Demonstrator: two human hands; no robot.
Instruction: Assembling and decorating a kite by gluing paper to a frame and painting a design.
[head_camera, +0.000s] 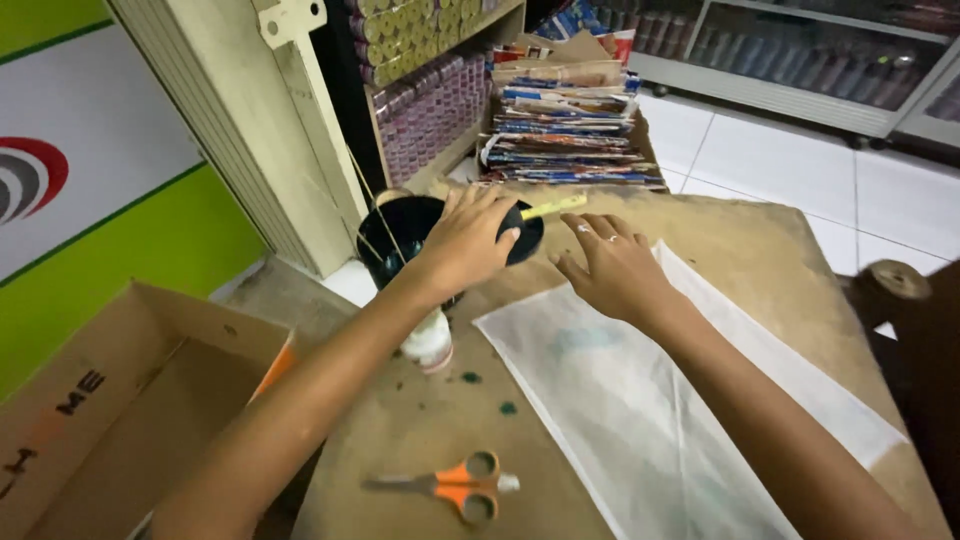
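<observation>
brown paper-covered table (760, 260) fills most of the view. open cardboard box (120, 400) sits low at the left edge. long white sheet (640, 400) lies diagonally on the table. stack of magazines (570, 120) stands at the far edge. left hand (468, 240) reaches forward, fingers curled over the rim of a black bowl (400, 235) at the table's far left corner, gripping it. a yellow stick (555, 207) pokes out of the bowl to the right. right hand (612, 268) rests flat, fingers spread and loose, on the top end of the white sheet, holding nothing. small white bottle (430, 342) lies under the left forearm, near green paint spots. orange-handled scissors (455, 487) lie near the table's front edge, apart from both hands.
</observation>
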